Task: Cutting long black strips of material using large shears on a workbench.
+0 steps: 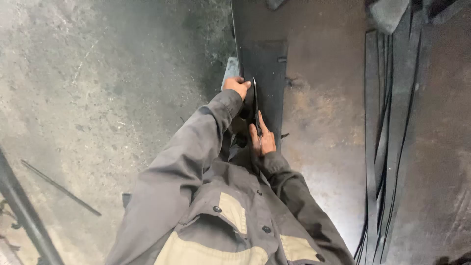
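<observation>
Grey work-jacket cloth (216, 216) with tan patches and dark buttons fills the bottom centre of the frame, and both sleeves are stretched up toward the middle. At centre frame a thin dark metal piece (255, 105) is held on edge between the two hands. The left hand (237, 87) is closed over its upper end, fingers curled around the edge, so that grip is shut on the piece. The right hand (262, 140) is laid against its lower part, fingers extended along the flat side; how tightly that grip closes cannot be told. Just right of the hands a dark flat plate (269, 83) is seen lying on the brown steel table (324, 122). Long dark strips (387, 147) are stacked along the right side of the frame. Stained concrete floor (98, 98) occupies the left half, where a thin rod (61, 188) lies at lower left.
</observation>
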